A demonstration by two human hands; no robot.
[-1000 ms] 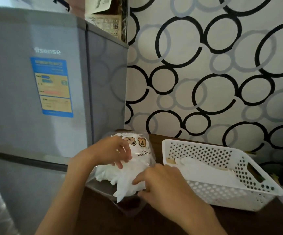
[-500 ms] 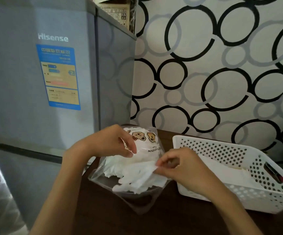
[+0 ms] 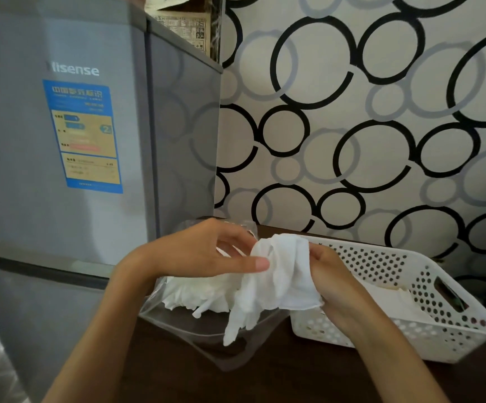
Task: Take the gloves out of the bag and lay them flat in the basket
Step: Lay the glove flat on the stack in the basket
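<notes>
One glove has come free of the bag in the last half second: before, the right hand was only pinching white cloth at the bag's mouth, and now that cloth hangs bunched from its grip, lifted above the bag and just left of the basket. The left hand, which had been holding the bag's printed top, has let go of it and now meets the glove's left edge with thumb and fingertips; its fingers are nearly straight, so it looks to be touching rather than clamping. I judge the extraction step done for this glove, with the carry to the basket and the flattening still ahead; since the cloth is crumpled, both hands will likely be needed to spread it.

Below the grip, the clear bag lies on the dark counter, mouth open toward the person, with a heap of white gloves still inside, so several repeats remain. Right of the grip, the white perforated basket already holds pale flat material on its floor, which looks like gloves laid earlier, though I cannot tell how many. Beyond the grip on the left stands a grey fridge; behind everything is circle-patterned wallpaper.
</notes>
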